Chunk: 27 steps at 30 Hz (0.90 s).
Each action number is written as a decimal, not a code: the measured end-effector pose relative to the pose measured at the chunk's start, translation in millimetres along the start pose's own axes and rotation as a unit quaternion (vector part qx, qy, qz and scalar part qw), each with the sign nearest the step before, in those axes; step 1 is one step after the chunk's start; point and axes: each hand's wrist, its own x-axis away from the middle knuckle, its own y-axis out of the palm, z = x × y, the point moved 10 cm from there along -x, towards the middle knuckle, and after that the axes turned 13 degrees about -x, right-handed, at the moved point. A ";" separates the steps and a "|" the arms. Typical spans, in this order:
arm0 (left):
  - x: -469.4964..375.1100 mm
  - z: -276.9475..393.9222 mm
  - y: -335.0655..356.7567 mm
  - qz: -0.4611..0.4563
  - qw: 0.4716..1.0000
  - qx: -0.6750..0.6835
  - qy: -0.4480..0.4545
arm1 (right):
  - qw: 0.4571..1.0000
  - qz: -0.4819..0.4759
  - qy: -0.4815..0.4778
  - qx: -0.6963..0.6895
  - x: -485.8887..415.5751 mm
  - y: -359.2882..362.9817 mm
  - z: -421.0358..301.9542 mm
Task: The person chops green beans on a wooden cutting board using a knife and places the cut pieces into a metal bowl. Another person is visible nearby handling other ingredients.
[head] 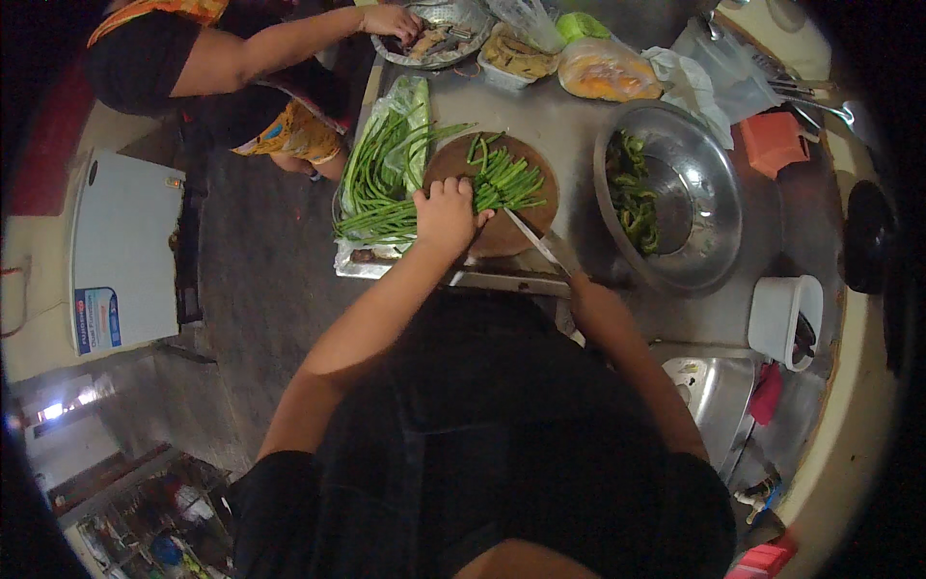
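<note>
My left hand (447, 217) presses down on a bundle of long green beans (383, 217) at the left side of a round wooden chopping board (521, 235). Gripped in my right hand (597, 307) is a kitchen knife (534, 237), its tip by the beans at the board's middle. Cut bean lengths (510, 177) lie in a pile on the board, beyond the blade. Uncut beans trail off the board to the left, over a clear plastic bag (414, 101). My left palm hides part of the bundle.
Right of the board stands a large metal basin (698, 192) holding cut green vegetables (635, 203). At the far side, another person's hand (394, 22) reaches into a metal colander (463, 54). Wrapped orange produce (608, 70), a white container (774, 318) and a sink (702, 398) are nearby.
</note>
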 end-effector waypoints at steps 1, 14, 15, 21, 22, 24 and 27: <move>-0.2 -0.9 -0.8 -0.002 1.000 0.001 0.000 | 1.000 0.012 0.002 -0.009 5.5 -4.9 -3.6; 5.0 -37.2 -17.6 -0.109 0.986 0.102 0.079 | 0.990 0.104 -0.044 -0.089 -10.2 39.0 -42.6; 8.4 -46.7 -16.5 -0.101 0.985 0.108 0.085 | 0.990 0.109 -0.030 -0.088 -10.7 41.1 -40.0; 26.2 -60.8 -7.3 -0.019 0.985 0.096 0.144 | 0.984 0.147 -0.047 -0.087 -9.9 50.3 -43.4; 27.5 -59.4 -6.9 0.003 0.984 0.092 0.155 | 0.984 0.149 -0.044 -0.089 -10.6 52.5 -43.2; 26.3 -58.4 -4.3 0.002 0.984 0.080 0.161 | 0.983 0.156 -0.037 -0.094 -10.2 52.6 -44.4; 24.0 -55.0 -3.0 0.002 0.983 0.051 0.179 | 0.980 0.177 -0.028 -0.089 -5.8 50.4 -52.0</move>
